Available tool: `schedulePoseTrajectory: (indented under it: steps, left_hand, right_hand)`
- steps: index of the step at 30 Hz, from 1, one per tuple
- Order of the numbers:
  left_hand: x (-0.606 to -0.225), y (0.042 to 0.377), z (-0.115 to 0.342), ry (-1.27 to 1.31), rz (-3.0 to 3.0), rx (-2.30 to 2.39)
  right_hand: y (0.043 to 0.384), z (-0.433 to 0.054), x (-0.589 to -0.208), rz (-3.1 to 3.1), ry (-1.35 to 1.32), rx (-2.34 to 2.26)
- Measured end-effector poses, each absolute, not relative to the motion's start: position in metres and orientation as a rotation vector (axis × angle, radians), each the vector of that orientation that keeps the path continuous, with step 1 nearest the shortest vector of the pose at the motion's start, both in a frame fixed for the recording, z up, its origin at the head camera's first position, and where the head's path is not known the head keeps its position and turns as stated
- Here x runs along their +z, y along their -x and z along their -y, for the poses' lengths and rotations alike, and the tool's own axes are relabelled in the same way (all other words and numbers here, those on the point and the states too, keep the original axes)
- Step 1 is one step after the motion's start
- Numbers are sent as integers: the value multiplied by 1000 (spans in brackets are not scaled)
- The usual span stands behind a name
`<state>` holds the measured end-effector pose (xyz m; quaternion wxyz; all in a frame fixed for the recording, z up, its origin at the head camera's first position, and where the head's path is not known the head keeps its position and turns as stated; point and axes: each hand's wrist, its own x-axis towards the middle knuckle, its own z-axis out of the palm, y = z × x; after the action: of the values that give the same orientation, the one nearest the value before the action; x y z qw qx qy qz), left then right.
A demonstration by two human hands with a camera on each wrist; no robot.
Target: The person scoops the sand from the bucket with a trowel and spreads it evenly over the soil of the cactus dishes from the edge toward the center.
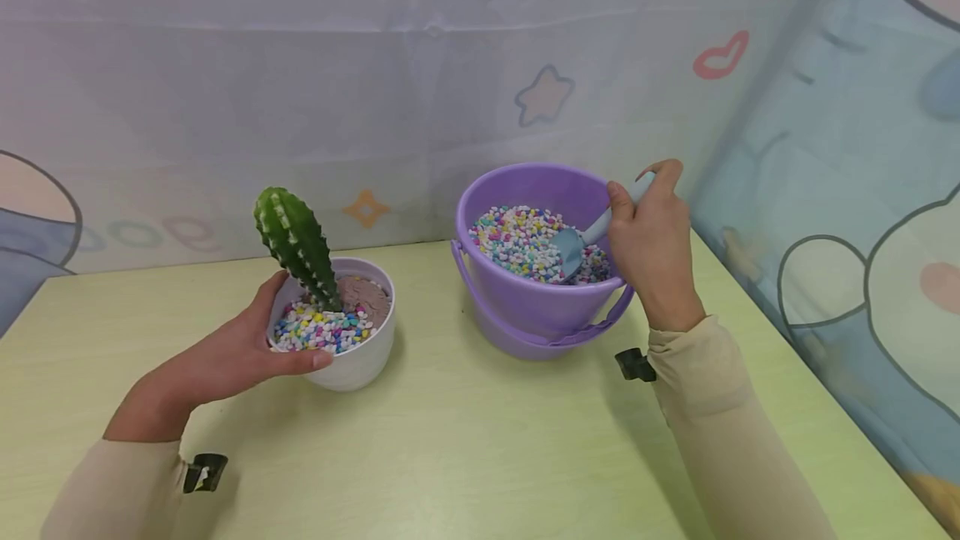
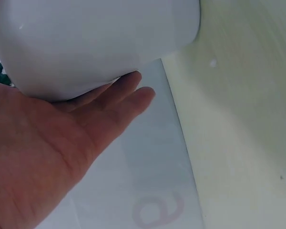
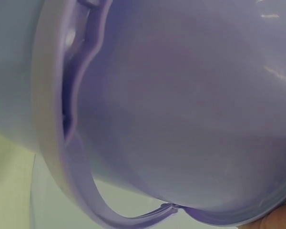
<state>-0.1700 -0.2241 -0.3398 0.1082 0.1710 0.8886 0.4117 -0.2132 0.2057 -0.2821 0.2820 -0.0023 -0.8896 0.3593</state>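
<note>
My left hand (image 1: 225, 357) holds a white flowerpot (image 1: 363, 365) at its left side, the thumb along the front of the rim. A green cactus (image 1: 296, 240) leans left in the pot. Colourful pebbles (image 1: 322, 327) cover the front of the pot's surface, with brown soil (image 1: 366, 298) bare at the back right. In the left wrist view, fingers (image 2: 126, 102) lie along the pot's wall. My right hand (image 1: 652, 244) grips the handle of a light blue toy shovel (image 1: 570, 250), its blade partly sunk in pebbles (image 1: 517, 232) inside a purple bucket (image 1: 525, 307).
The bucket's purple carry handle (image 1: 474, 286) hangs down across its front. Pot and bucket stand apart on a pale yellow-green table (image 1: 465, 440). A printed cloth (image 1: 420, 90) hangs behind the table, and another patterned cloth (image 1: 915, 215) runs along the right.
</note>
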Motion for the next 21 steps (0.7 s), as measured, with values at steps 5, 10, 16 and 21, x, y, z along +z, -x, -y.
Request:
schedulePoseTrajectory:
  steps: [5,10,16,21]
  left_hand:
    - [-336,167,222,-462,-2666,1192]
    - [-336,156,212,-301,-2725,1222]
    - [-335,143,197,-212,-2816,1088]
    - [-334,141,190,-201,-2868,1017]
  right_hand:
    - [214,-207,-283,2376,5,971]
    - [214,-206,-282,2373,9,975]
    - [213,-205,-282,2377,25,979]
    - [212,-205,-282,2374,26,971]
